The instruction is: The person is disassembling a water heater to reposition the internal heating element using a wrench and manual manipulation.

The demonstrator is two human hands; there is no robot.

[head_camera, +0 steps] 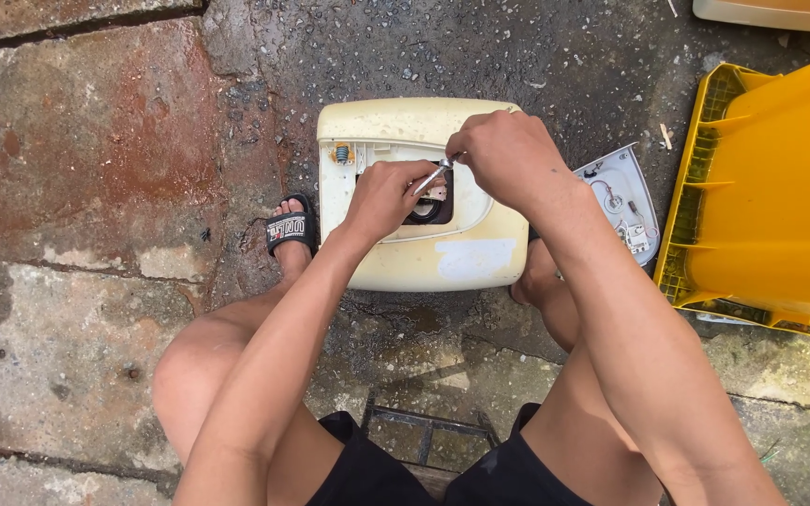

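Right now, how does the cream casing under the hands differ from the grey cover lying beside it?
The cream casing is bulky and boxy; the grey cover is a thin, flat panel. The casing sits between the feet with both hands working at its opening; the cover lies untouched by the yellow bin. Both rest on wet concrete.

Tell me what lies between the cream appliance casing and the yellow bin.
In the head view, a detached white cover panel with small parts and wires lies on the wet ground between the cream casing and the yellow bin.
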